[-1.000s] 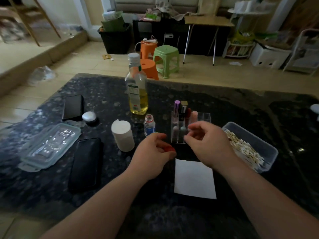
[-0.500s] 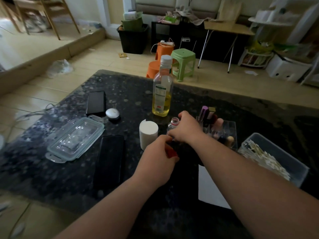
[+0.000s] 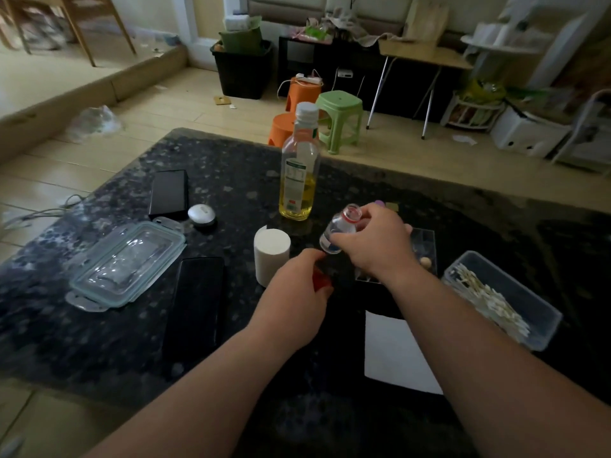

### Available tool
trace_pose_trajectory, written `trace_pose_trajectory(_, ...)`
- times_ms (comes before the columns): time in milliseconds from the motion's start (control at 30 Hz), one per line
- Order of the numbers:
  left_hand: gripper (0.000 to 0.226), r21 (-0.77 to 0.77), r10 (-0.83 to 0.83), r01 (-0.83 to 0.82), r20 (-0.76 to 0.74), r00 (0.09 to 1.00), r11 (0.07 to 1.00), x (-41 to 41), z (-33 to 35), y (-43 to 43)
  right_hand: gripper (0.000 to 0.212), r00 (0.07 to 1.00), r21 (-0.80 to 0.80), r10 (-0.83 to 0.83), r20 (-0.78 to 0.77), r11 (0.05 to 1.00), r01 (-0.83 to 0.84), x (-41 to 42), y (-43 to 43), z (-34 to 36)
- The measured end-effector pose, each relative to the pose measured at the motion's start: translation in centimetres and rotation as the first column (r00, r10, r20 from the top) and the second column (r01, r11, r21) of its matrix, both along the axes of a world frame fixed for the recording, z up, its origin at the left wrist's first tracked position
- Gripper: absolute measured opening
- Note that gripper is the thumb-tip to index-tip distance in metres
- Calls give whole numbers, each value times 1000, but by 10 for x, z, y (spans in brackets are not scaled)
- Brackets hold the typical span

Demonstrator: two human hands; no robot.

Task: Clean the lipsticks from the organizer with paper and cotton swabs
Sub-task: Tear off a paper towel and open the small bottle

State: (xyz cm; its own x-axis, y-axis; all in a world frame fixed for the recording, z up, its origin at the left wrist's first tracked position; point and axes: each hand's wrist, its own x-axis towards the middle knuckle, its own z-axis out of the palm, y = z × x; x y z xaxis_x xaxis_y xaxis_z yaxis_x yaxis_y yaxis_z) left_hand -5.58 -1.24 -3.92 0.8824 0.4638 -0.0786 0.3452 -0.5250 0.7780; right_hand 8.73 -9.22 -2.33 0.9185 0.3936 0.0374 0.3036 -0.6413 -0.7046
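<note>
My right hand (image 3: pixel 373 244) grips a small clear bottle (image 3: pixel 339 231) with a red rim and no cap, lifted and tilted left above the table. My left hand (image 3: pixel 296 299) sits just below it and pinches a small red cap (image 3: pixel 320 280). The clear lipstick organizer (image 3: pixel 426 251) stands behind my right hand, mostly hidden by it; a purple lipstick top (image 3: pixel 379 203) peeks over my knuckles. A white paper sheet (image 3: pixel 395 352) lies flat near the front edge. A clear box of cotton swabs (image 3: pixel 496 297) stands at the right.
On the dark speckled table (image 3: pixel 231 180) stand an oil bottle (image 3: pixel 299 173) and a white paper roll (image 3: pixel 271 256). Two black phones (image 3: pixel 195 312) (image 3: pixel 168 193), a clear plastic lid (image 3: pixel 127 262) and a small round silver case (image 3: pixel 201 213) lie at the left.
My right hand moved left from the organizer, took the small bottle and lifted it tilted. My left hand kept the red cap. The view shifted left.
</note>
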Motion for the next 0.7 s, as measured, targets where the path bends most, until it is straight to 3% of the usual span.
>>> trace_pose_trajectory(133, 73, -160, -48, 52, 28, 998, 986, 8, 9, -20, 38, 1000, 68, 7, -10, 998, -6, -26, -73, 50)
trace_pose_trajectory(233, 78, -292, -153, 163, 55, 987, 942, 13, 17, -48, 37, 999, 119, -20, -29, 993, 24, -51, -126, 75)
trace_pose_trajectory(433, 58, -421, -188, 267, 220, 957, 867, 9, 27, -103, 36, 995, 201, -95, -28, 975, 99, -80, -193, 73)
trace_pose_trajectory(700, 45, -577, -140, 266, 254, 957, 772, 6, 31, -137, 30, 984, 369, -81, -156, 920, 134, -86, -226, 57)
